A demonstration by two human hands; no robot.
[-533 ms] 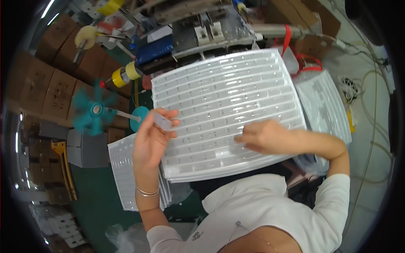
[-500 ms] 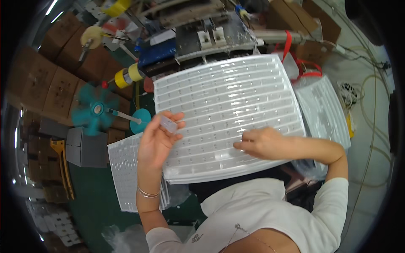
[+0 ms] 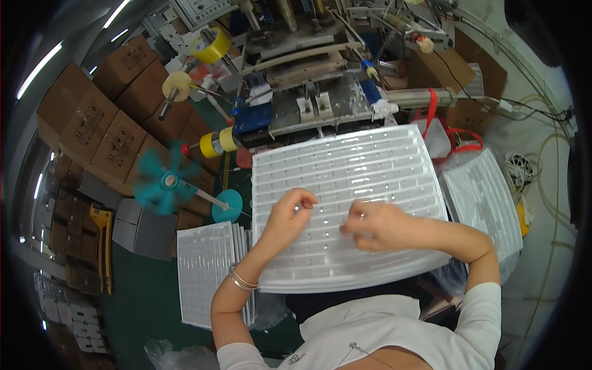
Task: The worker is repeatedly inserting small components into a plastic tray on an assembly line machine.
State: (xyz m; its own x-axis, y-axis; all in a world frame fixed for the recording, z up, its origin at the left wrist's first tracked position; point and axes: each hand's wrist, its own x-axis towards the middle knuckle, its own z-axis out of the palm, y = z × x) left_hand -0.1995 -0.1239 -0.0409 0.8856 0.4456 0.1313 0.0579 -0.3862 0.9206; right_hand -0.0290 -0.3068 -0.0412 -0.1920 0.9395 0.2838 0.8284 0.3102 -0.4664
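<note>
White tray [image 3: 370,179] under both hands; left hand [image 3: 290,216] and right hand [image 3: 376,225] grip state unclear.

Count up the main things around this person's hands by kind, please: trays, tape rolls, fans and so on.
White moulded trays or tray stacks: 3, one under both hands, one stack at the left, one at the right
Yellow tape rolls: 2
Teal fans: 1
Hands: 2, left, right
Total: 8
</note>
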